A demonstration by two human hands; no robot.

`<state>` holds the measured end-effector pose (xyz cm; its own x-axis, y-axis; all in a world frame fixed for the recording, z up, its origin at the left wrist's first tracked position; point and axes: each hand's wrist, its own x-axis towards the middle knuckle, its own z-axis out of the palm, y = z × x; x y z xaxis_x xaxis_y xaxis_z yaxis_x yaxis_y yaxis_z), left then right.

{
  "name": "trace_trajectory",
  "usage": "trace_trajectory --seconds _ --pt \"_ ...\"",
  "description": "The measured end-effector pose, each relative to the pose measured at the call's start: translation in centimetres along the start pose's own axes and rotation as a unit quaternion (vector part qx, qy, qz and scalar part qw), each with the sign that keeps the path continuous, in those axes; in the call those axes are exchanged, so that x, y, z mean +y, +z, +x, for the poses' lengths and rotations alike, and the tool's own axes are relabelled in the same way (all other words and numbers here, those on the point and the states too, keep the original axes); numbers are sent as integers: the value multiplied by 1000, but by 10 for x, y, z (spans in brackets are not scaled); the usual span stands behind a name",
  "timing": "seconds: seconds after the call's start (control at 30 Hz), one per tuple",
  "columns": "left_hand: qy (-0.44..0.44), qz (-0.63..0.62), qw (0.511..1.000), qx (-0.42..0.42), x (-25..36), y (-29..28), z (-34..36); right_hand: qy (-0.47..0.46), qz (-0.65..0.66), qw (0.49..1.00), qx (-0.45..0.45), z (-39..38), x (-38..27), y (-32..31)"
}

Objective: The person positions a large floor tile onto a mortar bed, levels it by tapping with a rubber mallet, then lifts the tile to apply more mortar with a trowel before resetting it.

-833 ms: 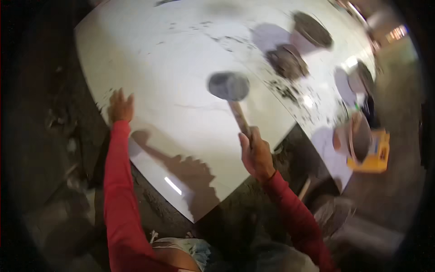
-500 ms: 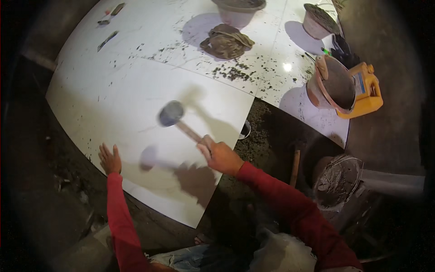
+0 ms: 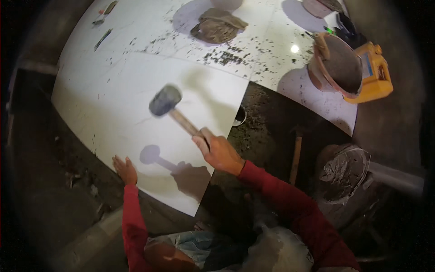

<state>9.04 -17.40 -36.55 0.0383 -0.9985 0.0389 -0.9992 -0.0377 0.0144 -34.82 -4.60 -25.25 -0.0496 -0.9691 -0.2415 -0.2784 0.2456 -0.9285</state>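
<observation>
A rubber mallet [image 3: 166,100] with a dark head and wooden handle is gripped near its handle end by my right hand [image 3: 219,152]. Its head hangs above a large white floor tile [image 3: 122,99], on which the shadow of mallet and hand falls. My left hand [image 3: 125,170] lies flat with fingers stretched out at the tile's near left edge. Right of the tile, dark bare ground with mortar crumbs [image 3: 253,122] is exposed, and a white pipe end [image 3: 240,116] pokes up beside the tile edge.
A bucket [image 3: 335,65] and a yellow jerrycan [image 3: 376,75] stand at the right. Nearer is a mortar-smeared bucket [image 3: 343,174], with a wooden-handled tool [image 3: 296,158] beside it. A crumpled brown cloth [image 3: 219,26] and scattered crumbs [image 3: 226,56] lie on farther tiles.
My view has shifted, so the far buckets sit higher in the picture. The mallet is still raised in my right hand, its head tilted differently. My left hand stays at the tile's edge.
</observation>
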Motion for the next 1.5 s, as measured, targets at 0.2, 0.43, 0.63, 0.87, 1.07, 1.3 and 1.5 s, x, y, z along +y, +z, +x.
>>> trace_trajectory --seconds 0.2,0.43,0.63,0.87,1.07,1.3,1.5 --pt "8 -59 994 89 73 25 -42 -16 -198 972 127 -3 63 21" --pt "40 -75 992 90 28 10 -54 -205 -175 959 85 -29 -12 52" --pt "23 -75 992 101 37 21 -50 -117 -407 900 -104 -35 52 63" --pt "-26 -75 994 80 1 14 -10 -285 -93 954 16 -24 -79 83" --pt "-25 -104 983 152 -13 25 51 -220 -310 924 -39 38 7 101" --pt "-67 -81 986 130 -56 30 83 -175 -181 968 20 45 -50 136" --pt "-29 -60 983 171 -63 34 108 -91 -379 917 -86 90 -17 151"
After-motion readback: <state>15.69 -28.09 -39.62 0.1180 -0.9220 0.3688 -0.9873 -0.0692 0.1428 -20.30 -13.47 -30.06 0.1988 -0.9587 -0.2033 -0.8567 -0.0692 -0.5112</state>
